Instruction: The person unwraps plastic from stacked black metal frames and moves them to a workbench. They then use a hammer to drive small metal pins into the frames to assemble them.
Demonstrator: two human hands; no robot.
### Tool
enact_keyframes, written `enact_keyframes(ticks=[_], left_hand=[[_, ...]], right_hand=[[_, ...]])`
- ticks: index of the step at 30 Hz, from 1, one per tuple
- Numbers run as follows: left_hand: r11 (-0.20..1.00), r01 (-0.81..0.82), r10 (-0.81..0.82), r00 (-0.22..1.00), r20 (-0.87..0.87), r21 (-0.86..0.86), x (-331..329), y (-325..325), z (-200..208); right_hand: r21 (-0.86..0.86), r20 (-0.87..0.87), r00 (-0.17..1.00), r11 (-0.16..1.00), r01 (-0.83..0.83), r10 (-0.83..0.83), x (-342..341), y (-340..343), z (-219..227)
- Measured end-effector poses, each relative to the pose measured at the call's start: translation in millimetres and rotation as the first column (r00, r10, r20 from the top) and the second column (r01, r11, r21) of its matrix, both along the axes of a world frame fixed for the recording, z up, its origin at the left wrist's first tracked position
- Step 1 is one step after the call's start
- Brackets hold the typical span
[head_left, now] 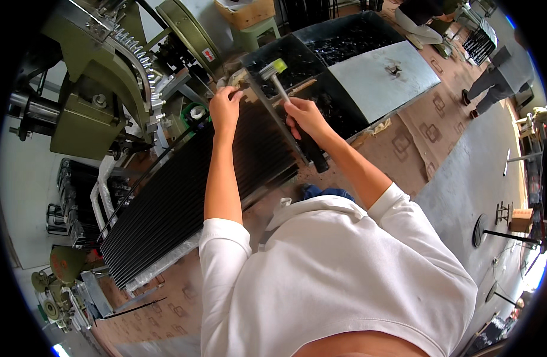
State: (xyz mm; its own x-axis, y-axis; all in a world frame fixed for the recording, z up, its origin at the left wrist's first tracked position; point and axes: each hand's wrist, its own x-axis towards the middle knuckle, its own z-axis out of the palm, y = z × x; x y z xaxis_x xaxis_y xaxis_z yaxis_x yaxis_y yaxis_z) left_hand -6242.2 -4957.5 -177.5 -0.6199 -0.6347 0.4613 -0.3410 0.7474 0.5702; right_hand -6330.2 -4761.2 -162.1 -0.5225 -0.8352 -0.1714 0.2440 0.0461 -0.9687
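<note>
My right hand is wrapped round a hammer with a metal shaft, a black grip and a yellow-green face on its head. The head is raised, leaning toward the upper left above the edge of a metal bin. To its left, my left hand is closed, thumb and fingers drawn together at the far end of a bundle of long black tubes. Whatever lies between those fingertips is too small or hidden to name. The tubes lie side by side beneath my left forearm.
The divided metal bin holds many small black parts; a grey metal sheet covers part of it. A green press machine stands close on the left. Two people, one crouching and one standing, are at the far right.
</note>
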Motion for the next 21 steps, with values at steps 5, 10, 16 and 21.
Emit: enact_keyframes(ticks=[5,10,16,21], left_hand=[[1.000,0.009,-0.008,1.000,-0.025,0.018,2,1,-1],[0.999,-0.006,0.007,1.000,-0.008,0.043,2,2,2],[0.998,0.022,-0.020,1.000,-0.024,0.064,1,2,4],[0.999,-0.024,0.023,1.000,-0.018,-0.041,15,-7,-11]], right_hand=[[0.010,0.109,0.992,0.998,0.062,-0.063,-5,0,-5],[-0.006,0.139,0.989,0.999,0.052,-0.051,6,-8,-7],[0.008,0.145,0.989,1.000,-0.025,0.024,7,-8,-2],[0.009,0.175,0.983,0.998,0.057,-0.057,2,-5,-5]])
